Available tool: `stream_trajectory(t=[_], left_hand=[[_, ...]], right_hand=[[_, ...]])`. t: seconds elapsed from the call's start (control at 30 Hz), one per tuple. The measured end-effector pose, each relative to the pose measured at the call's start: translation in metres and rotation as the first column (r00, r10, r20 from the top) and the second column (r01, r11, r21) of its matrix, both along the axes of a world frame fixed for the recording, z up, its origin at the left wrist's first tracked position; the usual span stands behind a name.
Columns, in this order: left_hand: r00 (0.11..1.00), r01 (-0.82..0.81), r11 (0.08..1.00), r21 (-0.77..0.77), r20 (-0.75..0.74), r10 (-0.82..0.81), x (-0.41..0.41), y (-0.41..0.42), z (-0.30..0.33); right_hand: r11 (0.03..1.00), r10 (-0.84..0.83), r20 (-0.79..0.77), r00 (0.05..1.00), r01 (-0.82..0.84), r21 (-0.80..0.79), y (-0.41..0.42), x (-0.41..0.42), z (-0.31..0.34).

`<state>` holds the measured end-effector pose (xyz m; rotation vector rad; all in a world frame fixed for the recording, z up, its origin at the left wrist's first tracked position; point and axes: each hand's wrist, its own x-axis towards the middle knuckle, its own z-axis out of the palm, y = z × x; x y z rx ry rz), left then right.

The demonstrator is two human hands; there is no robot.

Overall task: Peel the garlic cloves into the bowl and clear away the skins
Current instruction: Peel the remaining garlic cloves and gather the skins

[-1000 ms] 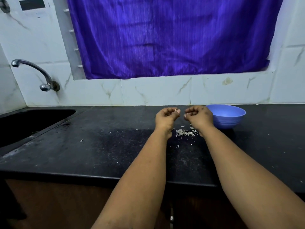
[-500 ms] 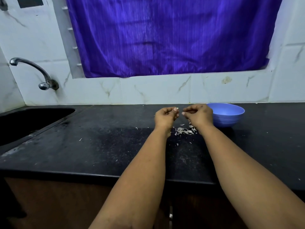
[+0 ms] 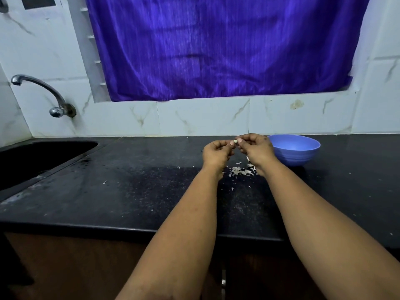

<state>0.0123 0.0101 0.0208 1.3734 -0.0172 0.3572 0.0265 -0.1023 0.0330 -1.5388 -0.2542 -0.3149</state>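
Above the skins (image 3: 240, 171) at counter (image 3: 129, 191) centre | left hand (image 3: 217, 153) and right hand (image 3: 256, 148) both pinched one garlic clove (image 3: 236, 141) | bowl (image 3: 294, 149) at 3 o'clock, near | advice: peel with thumbnails, keep flakes dropping onto the pile.

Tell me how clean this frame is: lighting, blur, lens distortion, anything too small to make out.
Head view: dim, bluish light; the purple curtain looks softly smeared, the hands sharper. Wide-angle bending curves the countertop edge and wall tiles. The garlic clove, pinched between left hand and right hand, is tiny, so its peel state is unclear. The skins show pale against black; the bowl casts little shadow.
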Motion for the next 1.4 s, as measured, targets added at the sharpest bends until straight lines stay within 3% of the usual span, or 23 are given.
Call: stream_trajectory(t=[0.17, 0.37, 0.43, 0.53, 0.83, 1.03, 1.1, 1.2, 1.4], left_hand=[[0.998, 0.064, 0.998, -0.029, -0.023, -0.065, -0.001, 0.000, 0.001], [0.997, 0.066, 0.997, 0.042, -0.045, -0.064, -0.004, 0.002, 0.003], [0.998, 0.016, 0.990, 0.142, -0.055, -0.008, -0.003, 0.001, 0.002], [0.993, -0.090, 0.912, 0.400, -0.036, 0.113, 0.002, 0.001, -0.001], [0.981, -0.170, 0.788, 0.592, 0.029, 0.189, 0.000, 0.001, -0.002], [0.962, -0.203, 0.679, 0.705, 0.015, 0.272, -0.006, 0.002, 0.001], [0.960, -0.197, 0.663, 0.722, 0.005, 0.280, -0.007, 0.001, 0.002], [0.971, -0.189, 0.687, 0.702, 0.028, 0.238, -0.006, -0.001, 0.001], [0.976, -0.193, 0.728, 0.658, 0.052, 0.212, -0.002, -0.003, -0.002]], right_hand=[[0.997, 0.065, -0.056, 0.996, -0.063, 0.042, 0.001, 0.002, 0.000], [0.989, 0.121, -0.115, 0.986, -0.110, 0.096, 0.000, 0.002, -0.002], [0.996, 0.088, -0.105, 0.991, -0.086, 0.026, 0.002, 0.004, -0.005], [0.978, -0.026, -0.042, 0.999, 0.016, -0.206, 0.002, 0.009, -0.010], [0.967, 0.019, 0.001, 1.000, -0.018, -0.253, 0.004, 0.000, -0.006], [0.922, -0.099, 0.028, 0.995, 0.102, -0.374, 0.004, 0.004, -0.008], [0.930, -0.134, 0.023, 0.991, 0.133, -0.343, 0.003, 0.006, -0.007], [0.941, -0.208, 0.043, 0.977, 0.212, -0.262, 0.000, 0.006, -0.002], [0.838, -0.431, 0.227, 0.874, 0.480, -0.259, -0.017, 0.007, 0.005]])
